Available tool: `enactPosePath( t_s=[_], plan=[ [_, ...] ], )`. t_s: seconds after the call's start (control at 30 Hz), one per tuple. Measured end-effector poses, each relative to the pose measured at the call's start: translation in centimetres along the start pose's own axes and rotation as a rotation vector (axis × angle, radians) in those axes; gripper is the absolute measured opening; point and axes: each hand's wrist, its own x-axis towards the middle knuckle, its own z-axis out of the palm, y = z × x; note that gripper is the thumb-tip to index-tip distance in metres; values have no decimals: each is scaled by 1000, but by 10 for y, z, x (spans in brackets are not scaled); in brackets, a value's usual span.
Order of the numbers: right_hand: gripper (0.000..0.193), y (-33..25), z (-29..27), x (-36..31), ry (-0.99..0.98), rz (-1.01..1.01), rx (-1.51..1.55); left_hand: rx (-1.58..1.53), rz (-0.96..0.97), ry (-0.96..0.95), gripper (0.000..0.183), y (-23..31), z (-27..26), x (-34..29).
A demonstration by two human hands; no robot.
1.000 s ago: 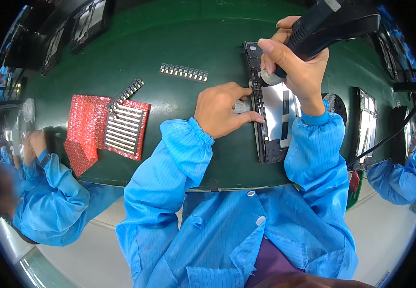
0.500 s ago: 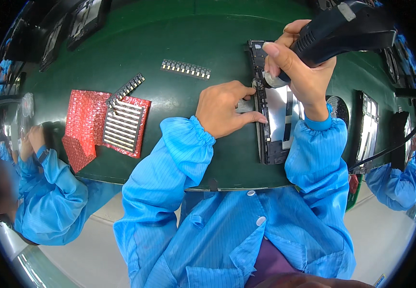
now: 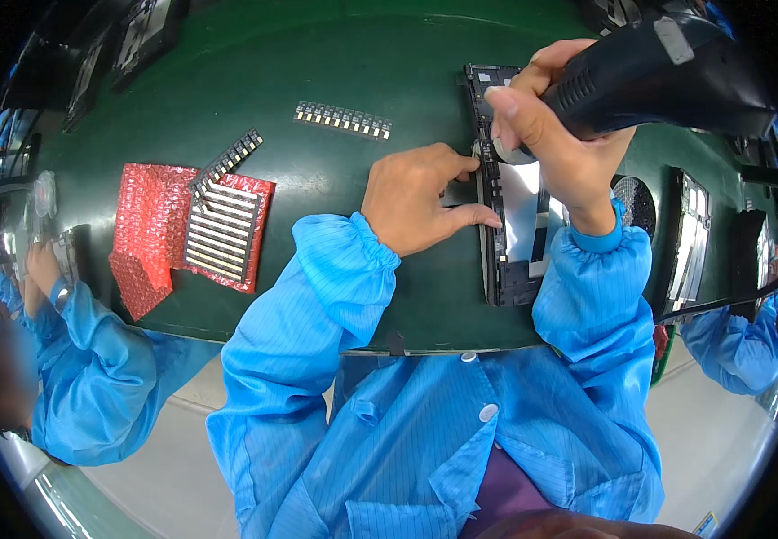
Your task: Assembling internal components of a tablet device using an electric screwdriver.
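Observation:
A long black frame with a shiny silver panel lies lengthwise away from me on the green table. My left hand is beside it, thumb and forefinger stretched apart and touching its left edge; the other fingers are curled under. Over the frame's far half, my right hand is wrapped around a black handheld power tool with vent slots. Its pale round end points down at the frame; the hand hides much of it, so its exact kind is unclear.
Left on the table, red bubble wrap carries a sheet of pale strips, with a component strip across it. Another component strip lies farther off. At right are a mesh disc and another frame. A co-worker sits left.
The tool's body has swung a little down and to the right as my right hand turned slightly. My left hand stays at the frame's edge.

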Motion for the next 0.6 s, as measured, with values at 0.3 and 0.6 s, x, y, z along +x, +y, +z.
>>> enactPosePath(
  t_s=[0.3,0.6],
  plan=[
    [34,-2,3,-3,80,57,1,-1,125,83,53,-6,8,1],
    [34,-59,-35,4,411,127,-109,87,437,221,46,2,7,1]
  ],
)
